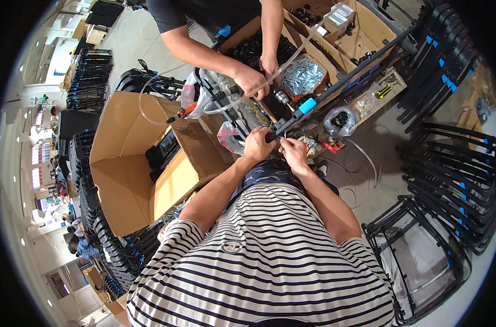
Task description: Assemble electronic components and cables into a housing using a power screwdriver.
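My left hand is closed around a black fitting at the near end of a black tubular frame. Close beside it, the fingers of my right hand are pinched together at the same end of the frame. Whatever small piece they hold is too small to make out. A blue wrap covers the tube just beyond my hands. Across the frame, a co-worker's hands work at its far left side, near a metal tool chuck.
An open cardboard box with black parts stands left. Silver screws fill a box ahead, beside bins of black parts. An orange-handled tool hangs left on a clear hose. Stacked black frames line the right; a red tool lies nearby.
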